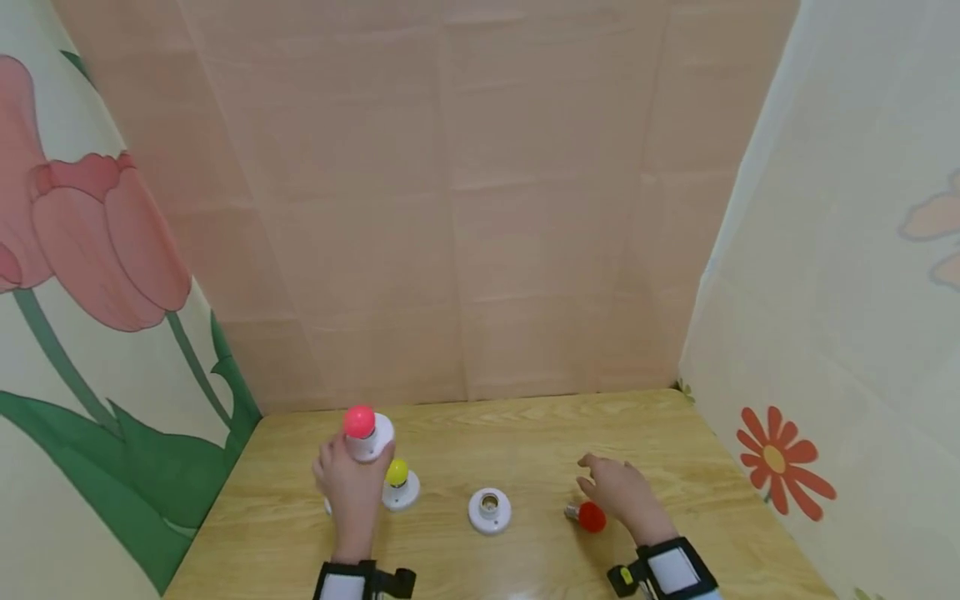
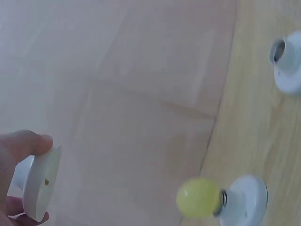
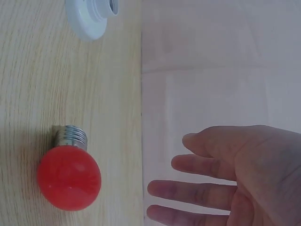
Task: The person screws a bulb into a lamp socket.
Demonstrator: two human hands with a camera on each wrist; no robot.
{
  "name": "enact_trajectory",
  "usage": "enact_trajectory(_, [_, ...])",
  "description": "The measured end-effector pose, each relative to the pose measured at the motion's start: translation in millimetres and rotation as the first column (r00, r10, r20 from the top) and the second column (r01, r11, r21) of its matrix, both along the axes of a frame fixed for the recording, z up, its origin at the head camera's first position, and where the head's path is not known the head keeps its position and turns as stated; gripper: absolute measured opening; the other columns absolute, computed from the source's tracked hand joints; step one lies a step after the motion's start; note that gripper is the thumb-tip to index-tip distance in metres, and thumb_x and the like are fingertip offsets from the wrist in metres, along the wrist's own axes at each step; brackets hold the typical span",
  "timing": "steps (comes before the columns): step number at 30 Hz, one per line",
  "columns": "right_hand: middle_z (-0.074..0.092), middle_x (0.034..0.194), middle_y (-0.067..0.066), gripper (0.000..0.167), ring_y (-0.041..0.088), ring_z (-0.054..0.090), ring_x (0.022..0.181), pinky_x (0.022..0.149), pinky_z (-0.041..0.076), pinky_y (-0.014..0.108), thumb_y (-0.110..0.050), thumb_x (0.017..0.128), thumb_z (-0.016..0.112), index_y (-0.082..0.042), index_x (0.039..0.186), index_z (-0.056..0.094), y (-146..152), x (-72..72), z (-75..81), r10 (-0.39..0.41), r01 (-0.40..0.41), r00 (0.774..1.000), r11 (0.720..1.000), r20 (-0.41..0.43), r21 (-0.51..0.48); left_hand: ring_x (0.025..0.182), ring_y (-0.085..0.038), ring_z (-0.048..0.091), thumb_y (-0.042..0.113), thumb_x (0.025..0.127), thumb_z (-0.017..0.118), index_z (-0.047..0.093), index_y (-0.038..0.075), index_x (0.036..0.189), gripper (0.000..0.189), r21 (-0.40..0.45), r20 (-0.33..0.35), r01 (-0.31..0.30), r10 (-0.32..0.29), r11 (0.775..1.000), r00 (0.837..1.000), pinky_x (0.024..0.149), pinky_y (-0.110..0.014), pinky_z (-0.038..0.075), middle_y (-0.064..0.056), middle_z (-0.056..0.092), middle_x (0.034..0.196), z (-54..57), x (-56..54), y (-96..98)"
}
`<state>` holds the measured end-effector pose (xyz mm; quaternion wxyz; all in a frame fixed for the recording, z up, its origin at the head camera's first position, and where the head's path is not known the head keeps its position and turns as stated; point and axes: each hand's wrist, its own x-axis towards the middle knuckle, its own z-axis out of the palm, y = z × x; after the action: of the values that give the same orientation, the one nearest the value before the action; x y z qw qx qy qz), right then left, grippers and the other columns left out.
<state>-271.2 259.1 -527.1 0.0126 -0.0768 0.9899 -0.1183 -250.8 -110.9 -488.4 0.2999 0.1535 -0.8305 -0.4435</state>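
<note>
My left hand [image 1: 352, 483] grips a round white lamp socket [image 1: 382, 433] by its base, raised over the table, with a pinkish-red bulb [image 1: 360, 422] seated in it. In the left wrist view the socket's underside faces the camera and the bulb is hidden. Just right of that hand, a yellow bulb [image 1: 397, 472] sits in a second white socket [image 1: 401, 495]. My right hand [image 1: 618, 492] hovers with fingers extended and apart, holding nothing. A loose red bulb [image 3: 69, 178] with a threaded metal base lies on its side on the table beside it.
A bare white socket [image 1: 490, 512] stands mid-table, its opening upward. A sliver of another white object [image 1: 327, 505] shows behind the left wrist. The wooden table [image 1: 525, 433] meets a brown paper backdrop [image 1: 450, 250], with flower-printed cloth [image 1: 817, 333] at both sides.
</note>
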Motion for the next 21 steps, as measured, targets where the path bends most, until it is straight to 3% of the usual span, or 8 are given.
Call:
enact_trajectory(3, [0.071, 0.096, 0.009, 0.032, 0.027, 0.067, 0.089, 0.092, 0.042, 0.065, -0.025, 0.090, 0.066, -0.004, 0.113, 0.064, -2, -0.4, -1.9, 0.009, -0.009, 1.000, 1.000, -0.012, -0.008, 0.117, -0.044, 0.035, 0.025, 0.069, 0.086, 0.051, -0.001, 0.130, 0.074, -0.014, 0.074, -0.079, 0.079, 0.997, 0.994, 0.095, -0.061, 0.021, -0.025, 0.050, 0.127, -7.9, 6.1, -18.2])
enact_trajectory(5, [0.071, 0.095, 0.008, 0.031, 0.026, 0.067, 0.089, 0.091, 0.043, 0.064, -0.025, 0.089, 0.066, -0.005, 0.113, 0.064, -4, -1.3, -3.6, 0.013, -0.013, 1.000, 1.000, -0.028, -0.014, 0.117, -0.046, 0.034, 0.023, 0.069, 0.085, 0.051, -0.001, 0.131, 0.075, -0.018, 0.138, -0.084, 0.086, 0.996, 0.987, 0.093, -0.062, 0.021, -0.027, 0.050, 0.128, -18.2, 12.1, -24.6])
enact_trajectory(10, [0.071, 0.095, 0.007, 0.029, 0.024, 0.067, 0.087, 0.088, 0.047, 0.059, -0.024, 0.089, 0.066, -0.006, 0.112, 0.065, -5, -1.9, -4.7, 0.016, -0.018, 0.998, 0.999, -0.061, -0.032, 0.109, -0.048, 0.043, 0.022, 0.066, 0.085, 0.055, -0.005, 0.126, 0.073, -0.078, 0.239, -0.011, 0.029, 0.997, 0.970, 0.091, -0.060, 0.030, -0.030, 0.056, 0.121, -59.7, 24.7, -28.7])
enact_trajectory(15, [0.071, 0.094, 0.006, 0.028, 0.024, 0.067, 0.087, 0.090, 0.047, 0.058, -0.024, 0.090, 0.065, -0.006, 0.112, 0.065, -6, -2.2, -3.4, 0.010, -0.013, 0.998, 0.999, -0.065, -0.050, 0.103, -0.051, 0.048, 0.025, 0.064, 0.086, 0.057, -0.006, 0.121, 0.071, -0.143, 0.291, 0.039, 0.004, 0.989, 0.957, 0.088, -0.061, 0.036, -0.030, 0.058, 0.118, -99.8, 27.6, -31.9])
enact_trajectory(21, [0.071, 0.093, 0.006, 0.027, 0.023, 0.067, 0.083, 0.084, 0.051, 0.053, -0.023, 0.090, 0.065, -0.006, 0.111, 0.066, -5, -0.9, -1.2, 0.005, -0.008, 0.998, 0.999, -0.058, -0.051, 0.102, -0.052, 0.048, 0.023, 0.061, 0.087, 0.056, -0.010, 0.116, 0.071, -0.152, 0.363, 0.041, 0.018, 0.988, 0.931, 0.084, -0.062, 0.039, -0.032, 0.057, 0.110, -122.9, 27.1, -34.0])
